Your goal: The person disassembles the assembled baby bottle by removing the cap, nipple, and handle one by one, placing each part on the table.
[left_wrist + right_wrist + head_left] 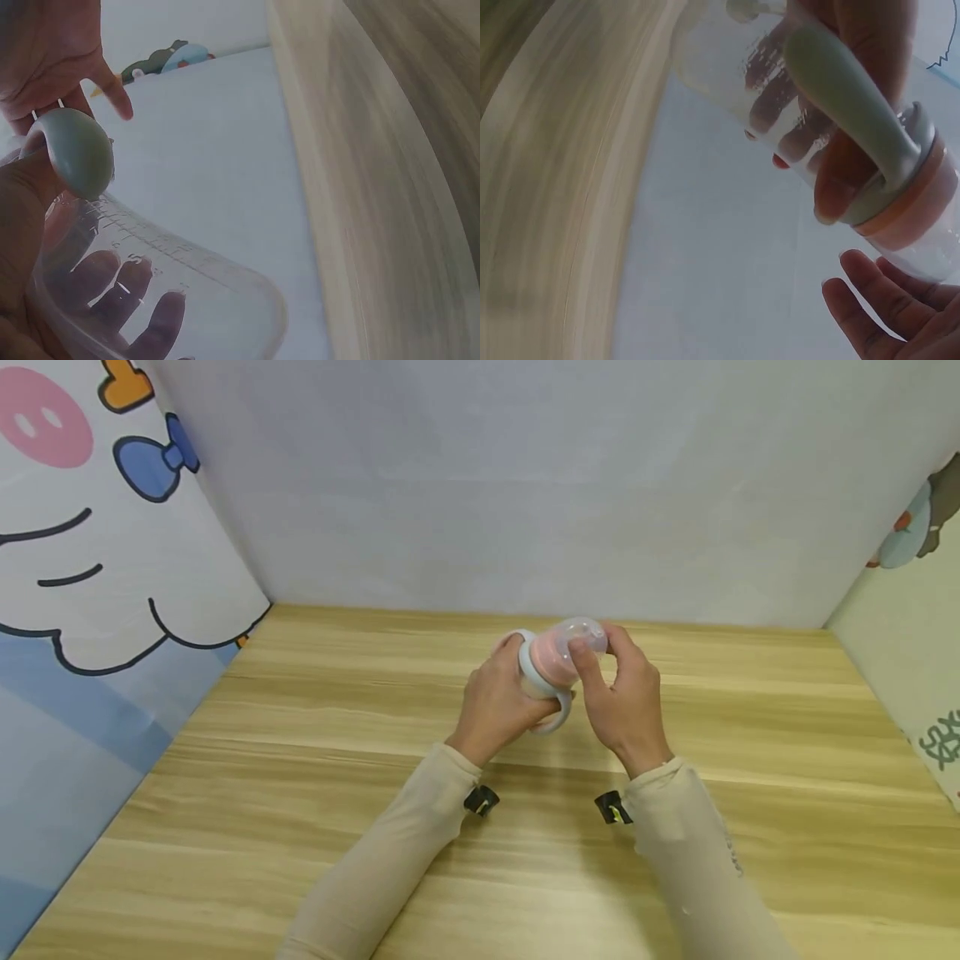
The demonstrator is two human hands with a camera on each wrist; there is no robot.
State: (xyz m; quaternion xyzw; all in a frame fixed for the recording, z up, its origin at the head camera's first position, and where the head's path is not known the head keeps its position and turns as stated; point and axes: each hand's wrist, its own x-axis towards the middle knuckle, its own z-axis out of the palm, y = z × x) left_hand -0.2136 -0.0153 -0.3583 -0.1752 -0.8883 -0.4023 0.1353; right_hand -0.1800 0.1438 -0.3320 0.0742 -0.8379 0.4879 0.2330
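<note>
A baby bottle (552, 660) with a pink collar, a pale grey-green ring with side handles, and a clear domed cap (583, 628) is tilted above the table. My left hand (491, 697) grips it around the handle ring and clear body. In the left wrist view, several fingers show through the transparent body (225, 300), which bears measuring marks. My right hand (633, 706) holds the cap between thumb and fingers at the bottle's upper right end. One curved handle (847, 94) stands out in the right wrist view, where some right fingers extend beside the cap and the thumb is hidden.
The wood-grain table (300, 718) runs back to a plain pale wall panel (487, 485). A cartoon-printed panel (112, 543) stands at the left, another printed panel (900, 635) at the right. Dark wrist-camera mounts (482, 800) sit by both sleeves.
</note>
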